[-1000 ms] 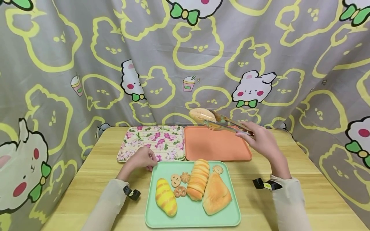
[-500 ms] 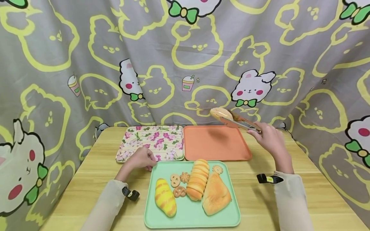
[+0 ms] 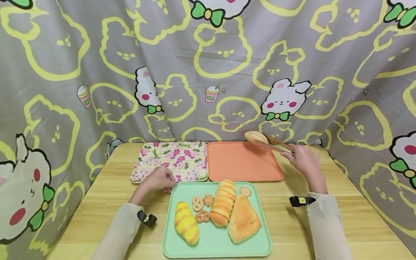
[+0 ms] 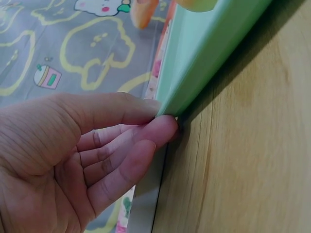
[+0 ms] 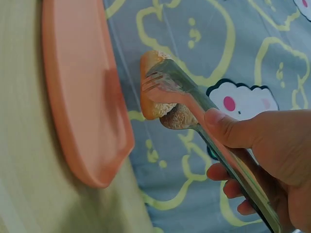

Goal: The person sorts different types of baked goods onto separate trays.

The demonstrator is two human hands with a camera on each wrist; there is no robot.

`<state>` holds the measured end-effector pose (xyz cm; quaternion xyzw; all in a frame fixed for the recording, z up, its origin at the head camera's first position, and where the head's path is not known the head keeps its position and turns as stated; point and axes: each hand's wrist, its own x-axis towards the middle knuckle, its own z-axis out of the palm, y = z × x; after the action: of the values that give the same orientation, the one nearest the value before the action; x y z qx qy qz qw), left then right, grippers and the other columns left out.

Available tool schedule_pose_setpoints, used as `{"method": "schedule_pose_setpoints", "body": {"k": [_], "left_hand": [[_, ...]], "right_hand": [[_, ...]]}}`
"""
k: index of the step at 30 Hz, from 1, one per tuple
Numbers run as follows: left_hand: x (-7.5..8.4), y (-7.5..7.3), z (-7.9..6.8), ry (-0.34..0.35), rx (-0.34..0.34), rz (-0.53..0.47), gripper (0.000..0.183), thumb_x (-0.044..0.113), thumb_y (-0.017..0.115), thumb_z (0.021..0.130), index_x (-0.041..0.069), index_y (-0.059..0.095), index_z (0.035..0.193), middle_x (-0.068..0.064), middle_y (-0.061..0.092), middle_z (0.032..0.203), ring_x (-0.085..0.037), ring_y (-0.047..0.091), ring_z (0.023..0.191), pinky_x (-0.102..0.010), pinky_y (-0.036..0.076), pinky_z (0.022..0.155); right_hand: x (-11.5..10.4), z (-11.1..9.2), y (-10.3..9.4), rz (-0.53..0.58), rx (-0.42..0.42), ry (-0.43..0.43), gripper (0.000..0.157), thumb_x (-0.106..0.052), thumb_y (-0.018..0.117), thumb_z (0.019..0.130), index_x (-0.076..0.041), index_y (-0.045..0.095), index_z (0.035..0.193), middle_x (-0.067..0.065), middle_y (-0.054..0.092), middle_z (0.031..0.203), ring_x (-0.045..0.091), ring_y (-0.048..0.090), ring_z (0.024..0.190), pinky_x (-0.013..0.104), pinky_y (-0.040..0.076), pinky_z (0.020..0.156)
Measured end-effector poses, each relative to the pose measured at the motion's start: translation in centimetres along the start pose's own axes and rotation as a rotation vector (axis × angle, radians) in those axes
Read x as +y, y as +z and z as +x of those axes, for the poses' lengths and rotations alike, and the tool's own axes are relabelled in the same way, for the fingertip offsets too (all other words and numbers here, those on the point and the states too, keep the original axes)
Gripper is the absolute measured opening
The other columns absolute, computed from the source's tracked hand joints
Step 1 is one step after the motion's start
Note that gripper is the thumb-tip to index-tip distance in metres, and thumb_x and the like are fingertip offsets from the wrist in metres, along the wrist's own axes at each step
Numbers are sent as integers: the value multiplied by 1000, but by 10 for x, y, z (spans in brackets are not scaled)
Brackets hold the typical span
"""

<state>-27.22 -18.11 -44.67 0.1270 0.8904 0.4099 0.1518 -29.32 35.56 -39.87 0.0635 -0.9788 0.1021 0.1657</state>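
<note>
My right hand (image 3: 306, 161) grips metal serving tongs (image 5: 214, 124), which hold a small bread roll with a crumbly top (image 3: 256, 137). The roll hangs above the far right part of the orange tray (image 3: 242, 162); in the right wrist view it is apart from that tray. My left hand (image 3: 160, 178) pinches the far left corner of the green tray (image 4: 194, 73), thumb on the rim and forefinger below. On the green tray lie a yellow striped bread (image 3: 186, 223), a ridged roll (image 3: 223, 204), a triangular bread (image 3: 243, 220) and several cookies (image 3: 203, 216).
Left of the orange tray, and touching it, lies a flowered tray (image 3: 175, 159). All three trays rest on a wooden table (image 3: 292, 231). A grey patterned curtain (image 3: 182, 54) hangs behind the table and along both sides.
My right hand has carried the roll in the tongs to the right, then lowered it toward the orange tray's far right corner. My left hand stays at the green tray's corner.
</note>
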Motion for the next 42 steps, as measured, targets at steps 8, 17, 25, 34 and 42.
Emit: {"method": "schedule_pose_setpoints", "body": {"k": [8,17,25,34,42], "left_hand": [[0,-3,0,60,-44,12,9,2,75,88,0,70,81,-9,70,67,-18,68,57,-34,60,56],[-4,-6,2,88,-63,-6,10,3,76,88,0,69,81,-10,70,65,-20,69,57,-35,60,56],[-3,-7,1,92,-73,-2,9,3,75,88,0,69,81,-9,70,64,-19,69,57,-34,60,56],[-4,-7,2,96,-79,12,9,2,76,88,1,69,81,-9,70,65,-18,69,57,-34,61,58],[-4,-6,3,97,-76,24,10,3,76,88,2,69,81,-8,70,65,-18,69,57,-33,60,57]], "right_hand": [[10,-1,10,4,-83,25,32,-39,68,97,-8,69,101,9,59,69,25,51,57,36,33,45],[11,2,8,-19,-145,28,36,-41,67,97,-6,66,105,14,66,80,28,57,63,41,39,48],[10,0,5,-10,-182,38,35,-42,67,96,-7,65,99,14,65,80,27,56,64,39,38,49],[10,-1,1,-2,-250,59,41,-43,70,94,-4,65,104,9,57,74,24,53,65,37,37,52],[14,-1,-8,52,-251,51,53,-45,69,95,1,67,120,17,69,90,32,64,76,41,46,57]]}}
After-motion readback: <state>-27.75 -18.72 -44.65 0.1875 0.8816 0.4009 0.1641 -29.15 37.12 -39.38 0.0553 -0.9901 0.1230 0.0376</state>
